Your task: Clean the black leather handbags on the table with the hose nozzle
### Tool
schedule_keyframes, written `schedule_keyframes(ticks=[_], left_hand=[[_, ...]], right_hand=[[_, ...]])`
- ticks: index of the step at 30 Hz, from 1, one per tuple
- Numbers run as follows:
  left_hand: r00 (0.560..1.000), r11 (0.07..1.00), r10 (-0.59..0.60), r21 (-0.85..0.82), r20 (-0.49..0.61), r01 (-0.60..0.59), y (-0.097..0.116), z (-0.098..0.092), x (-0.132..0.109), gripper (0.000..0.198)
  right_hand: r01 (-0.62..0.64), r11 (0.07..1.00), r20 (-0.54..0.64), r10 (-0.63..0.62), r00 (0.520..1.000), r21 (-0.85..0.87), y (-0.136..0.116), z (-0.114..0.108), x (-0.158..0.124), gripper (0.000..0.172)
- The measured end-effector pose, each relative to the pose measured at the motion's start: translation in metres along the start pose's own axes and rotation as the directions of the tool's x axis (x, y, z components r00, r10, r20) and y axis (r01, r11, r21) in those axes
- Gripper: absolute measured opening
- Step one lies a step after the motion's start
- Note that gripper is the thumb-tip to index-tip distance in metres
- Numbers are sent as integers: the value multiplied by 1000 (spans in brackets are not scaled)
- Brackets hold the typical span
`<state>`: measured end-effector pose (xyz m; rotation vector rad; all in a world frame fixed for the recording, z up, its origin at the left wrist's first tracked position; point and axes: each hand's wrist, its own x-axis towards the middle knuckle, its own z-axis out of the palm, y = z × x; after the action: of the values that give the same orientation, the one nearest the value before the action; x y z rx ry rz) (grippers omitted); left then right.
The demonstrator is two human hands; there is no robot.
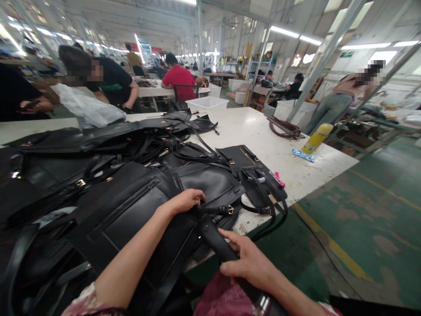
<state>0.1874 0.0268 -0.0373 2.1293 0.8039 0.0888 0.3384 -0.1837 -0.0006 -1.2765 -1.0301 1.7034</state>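
Observation:
A black leather bag (131, 210) lies in front of me on top of other black bags. My left hand (189, 201) is closed at its right side, fingers curled on the upper end of a wide black strap (212, 239). Lower down, my right hand (245, 256) grips the same strap between thumb and fingers. The strap runs down toward my lap, where its lower end is partly hidden. Just beyond my hands, a narrow strap with a gold buckle (230, 210) lies by another black bag (207, 180).
More black bags (42, 171) cover the left of the white table (250, 125). Toward the right are coiled brown straps (284, 128), a yellow bottle (317, 138) and a blue packet (303, 155). A white bin (207, 103) stands behind; several people work around.

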Motion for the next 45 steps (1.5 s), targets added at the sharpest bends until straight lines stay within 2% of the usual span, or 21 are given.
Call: schedule_keyframes(ticks=[3, 7, 9, 12, 14, 16, 18, 20, 21, 23, 24, 26, 27, 28, 29, 31, 33, 35, 40, 45], left_hand=[[1000, 1000, 2, 2, -3, -2, 2, -1, 0, 28], [997, 1000, 4, 20, -72, -3, 4, -4, -1, 28], [994, 1000, 8, 18, -108, -6, 5, -7, -5, 30], [995, 998, 34, 48, -92, -30, 14, -9, -19, 31], [988, 979, 100, 190, -121, -76, 29, -7, -32, 30], [957, 917, 178, 392, -228, -77, 49, 1, -47, 30], [915, 853, 206, 522, -346, 5, 69, 16, -63, 47], [895, 830, 153, 546, -420, 114, 81, 33, -76, 65], [892, 836, 103, 524, -440, 163, 83, 41, -82, 66], [886, 887, -26, 399, -463, 234, 79, 51, -90, 53], [883, 927, -91, 285, -460, 244, 74, 52, -94, 44], [883, 980, -199, -58, -426, 193, 64, 48, -102, 32], [886, 954, -240, -264, -396, 140, 60, 43, -106, 27], [891, 884, -275, -460, -360, 87, 57, 38, -110, 25], [895, 779, -310, -626, -322, 44, 55, 33, -115, 24], [892, 563, -371, -827, -259, -6, 53, 26, -123, 25], [880, 433, -411, -901, -237, -40, 53, 24, -129, 27], [878, 377, -414, -923, -239, -74, 53, 25, -133, 29], [900, 319, -365, -940, -237, -118, 56, 30, -134, 33], [904, 292, -371, -951, -213, -105, 56, 30, -136, 32]], right_hand=[[-23, 999, 3, 23, 1000, 28, 0, -9, 7, 65], [89, 996, -25, -88, 996, 25, -9, -16, 38, 60], [144, 989, -52, -142, 989, 43, -12, -21, 45, 62], [198, 975, -138, -183, 973, 101, -12, -32, 35, 69], [215, 969, -191, -191, 963, 119, -9, -40, 22, 69], [222, 968, -221, -191, 956, 121, -7, -46, 9, 69], [221, 968, -232, -188, 954, 122, -5, -48, 0, 69], [213, 970, -227, -183, 957, 115, -4, -45, -7, 71], [212, 971, -225, -184, 957, 107, -3, -43, -10, 72], [210, 973, -220, -186, 958, 94, -4, -38, -15, 72], [210, 973, -216, -186, 958, 92, -4, -35, -17, 72], [203, 975, -192, -182, 964, 96, -5, -30, -22, 71], [197, 975, -169, -178, 969, 104, -5, -28, -24, 71], [190, 975, -144, -173, 974, 113, -4, -26, -26, 71], [181, 976, -117, -167, 979, 124, -3, -24, -28, 72], [155, 977, -56, -148, 987, 148, 0, -20, -30, 73], [126, 977, -3, -127, 992, 170, 3, -15, -30, 75], [100, 978, 55, -112, 992, 185, 3, -10, -29, 78], [54, 979, 190, -93, 977, 199, -9, -1, -14, 77], [70, 969, 340, -150, 928, 238, -24, 0, 18, 71]])
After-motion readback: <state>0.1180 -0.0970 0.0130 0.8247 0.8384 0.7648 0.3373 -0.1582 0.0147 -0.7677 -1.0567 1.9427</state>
